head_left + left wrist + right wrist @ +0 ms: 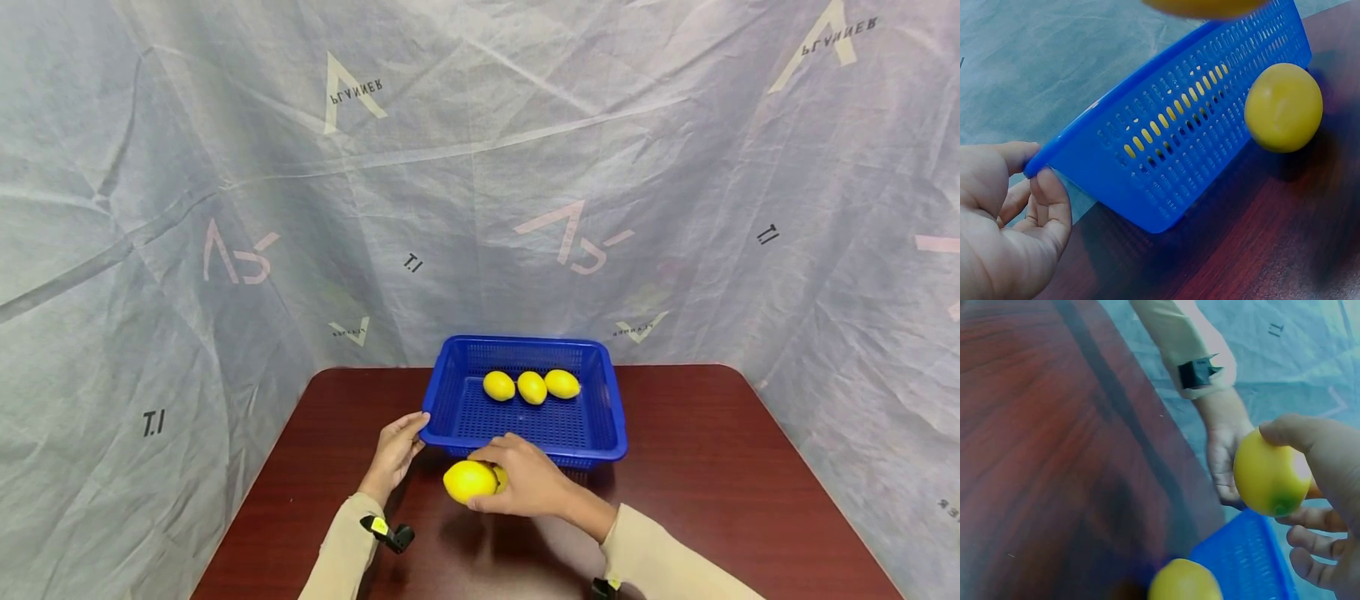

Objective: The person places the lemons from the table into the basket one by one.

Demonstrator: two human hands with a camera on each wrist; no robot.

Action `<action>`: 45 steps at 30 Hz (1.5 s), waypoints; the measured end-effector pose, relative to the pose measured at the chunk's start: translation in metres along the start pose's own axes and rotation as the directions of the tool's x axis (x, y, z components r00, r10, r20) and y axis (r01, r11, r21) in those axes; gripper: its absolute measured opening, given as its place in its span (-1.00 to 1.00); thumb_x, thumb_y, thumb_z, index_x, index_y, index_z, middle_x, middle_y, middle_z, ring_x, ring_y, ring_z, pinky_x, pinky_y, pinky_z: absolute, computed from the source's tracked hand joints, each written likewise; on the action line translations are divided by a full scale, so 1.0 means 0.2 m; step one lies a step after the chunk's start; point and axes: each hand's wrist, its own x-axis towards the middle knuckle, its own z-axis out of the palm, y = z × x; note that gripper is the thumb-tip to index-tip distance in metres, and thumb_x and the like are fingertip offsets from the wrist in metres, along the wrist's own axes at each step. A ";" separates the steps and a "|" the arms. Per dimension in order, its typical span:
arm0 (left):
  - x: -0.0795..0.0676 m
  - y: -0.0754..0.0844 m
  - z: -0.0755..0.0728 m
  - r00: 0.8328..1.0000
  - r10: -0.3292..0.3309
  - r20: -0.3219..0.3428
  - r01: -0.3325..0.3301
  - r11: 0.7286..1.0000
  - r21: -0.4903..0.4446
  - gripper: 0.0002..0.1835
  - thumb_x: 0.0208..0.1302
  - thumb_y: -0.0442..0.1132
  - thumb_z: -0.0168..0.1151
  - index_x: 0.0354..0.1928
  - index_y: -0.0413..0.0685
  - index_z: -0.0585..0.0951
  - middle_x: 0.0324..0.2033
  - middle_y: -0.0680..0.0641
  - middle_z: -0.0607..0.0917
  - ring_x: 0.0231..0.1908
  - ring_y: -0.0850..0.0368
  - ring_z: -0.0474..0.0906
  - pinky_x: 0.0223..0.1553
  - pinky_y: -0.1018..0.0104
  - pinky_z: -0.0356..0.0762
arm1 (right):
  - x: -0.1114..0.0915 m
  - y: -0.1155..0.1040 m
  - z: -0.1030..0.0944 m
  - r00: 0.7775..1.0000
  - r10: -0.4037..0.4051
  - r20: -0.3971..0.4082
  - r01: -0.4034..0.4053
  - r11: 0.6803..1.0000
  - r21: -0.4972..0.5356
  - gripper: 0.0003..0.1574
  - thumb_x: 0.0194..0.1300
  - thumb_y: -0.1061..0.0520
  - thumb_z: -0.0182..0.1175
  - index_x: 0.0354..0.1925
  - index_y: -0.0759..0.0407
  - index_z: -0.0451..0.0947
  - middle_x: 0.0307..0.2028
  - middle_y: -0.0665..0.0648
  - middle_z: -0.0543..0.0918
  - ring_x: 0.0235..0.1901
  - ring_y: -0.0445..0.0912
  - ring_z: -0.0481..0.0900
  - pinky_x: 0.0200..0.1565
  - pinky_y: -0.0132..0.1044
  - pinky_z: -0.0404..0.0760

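Observation:
My left hand point(395, 454) pinches the near-left corner of a blue plastic basket point(621, 417) between thumb and fingers, as the left wrist view also shows at the rim point(1079, 128). Three yellow lemons point(532, 388) lie in a row inside, towards the back. In front of the basket my right hand point(525, 479) holds another lemon point(468, 482), thumb on one side and fingers on the other. This lemon point(1271, 475) is raised above the table. One more lemon point(1283, 107) rests on the table just outside the basket's near wall, mostly hidden behind the held one in the head view.
The basket stands on a dark red-brown wooden table point(697, 467). Grey-white printed sheeting point(480, 208) hangs behind the table and along both sides. Black wrist devices point(388, 533) are strapped over the sleeves.

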 end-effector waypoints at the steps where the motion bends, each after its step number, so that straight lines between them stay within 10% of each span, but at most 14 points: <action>1: 0.00 0.00 0.00 1.000 -0.002 -0.001 0.002 1.000 -0.002 -0.54 0.43 -0.23 0.31 0.20 -0.46 0.54 -0.39 0.09 0.67 -0.42 0.31 0.53 -0.33 0.49 0.54 | 0.01 0.00 -0.02 1.000 0.003 0.009 -0.003 1.000 0.013 -0.31 0.14 -0.38 0.43 0.11 -0.05 0.69 -0.09 -0.09 0.70 -0.19 -0.21 0.49 -0.25 -0.41 0.49; 20: 0.01 -0.01 0.00 1.000 -0.001 -0.006 0.001 1.000 -0.001 -0.55 0.41 -0.23 0.32 0.18 -0.45 0.56 -0.33 0.08 0.68 -0.40 0.31 0.52 -0.31 0.46 0.54 | 0.27 0.32 -0.32 0.980 0.014 0.197 -0.028 0.997 0.069 -0.26 0.22 -0.26 0.42 0.24 0.06 0.63 0.11 0.01 0.69 -0.10 -0.18 0.59 -0.11 -0.26 0.59; 45: 0.01 -0.01 0.00 1.000 -0.009 -0.011 0.009 1.000 0.014 -0.55 0.42 -0.23 0.31 0.20 -0.44 0.56 -0.31 0.08 0.67 -0.37 0.30 0.53 -0.25 0.42 0.56 | 0.56 0.65 -0.33 0.940 0.076 0.332 -0.097 0.994 0.047 -0.37 0.15 -0.09 0.53 0.17 0.04 0.68 -0.04 -0.02 0.76 -0.23 -0.05 0.65 -0.19 -0.28 0.60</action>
